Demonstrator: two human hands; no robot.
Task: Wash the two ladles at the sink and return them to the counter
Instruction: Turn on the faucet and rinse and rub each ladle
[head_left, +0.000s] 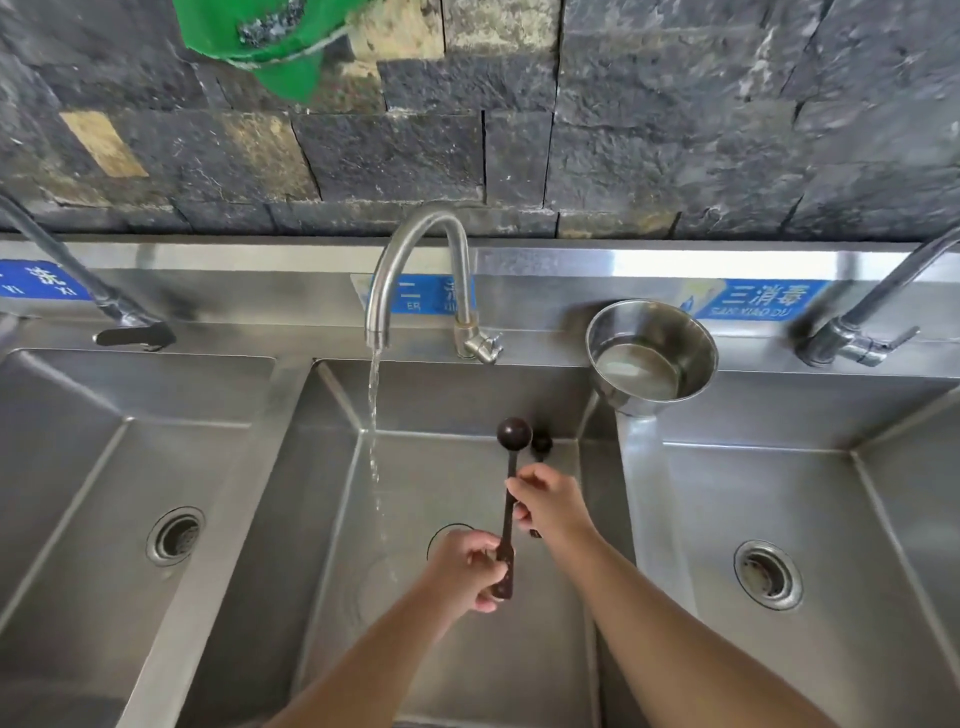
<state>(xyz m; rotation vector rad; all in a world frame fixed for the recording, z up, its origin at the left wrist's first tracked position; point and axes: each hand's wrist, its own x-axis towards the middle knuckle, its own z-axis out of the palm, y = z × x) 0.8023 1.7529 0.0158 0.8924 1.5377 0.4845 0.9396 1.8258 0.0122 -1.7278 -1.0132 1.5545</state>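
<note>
Two dark brown ladles are held over the middle sink basin (467, 400). The first ladle (514, 433) points its bowl away from me, and my left hand (467, 569) grips the lower end of its long handle. My right hand (553, 506) is closed around the second ladle (542, 444), whose bowl shows just right of the first; most of its handle is hidden by the hand. My right fingertips also touch the first ladle's handle halfway up. Both ladles are to the right of the water stream (375, 447) and do not touch it.
The middle faucet (415, 244) is running into the basin, above the drain (447, 535). A steel bowl (652, 353) holding water sits on the ledge at the back right. Steel basins lie left (78, 467) and right (779, 493), each with its own faucet, below a dark stone wall.
</note>
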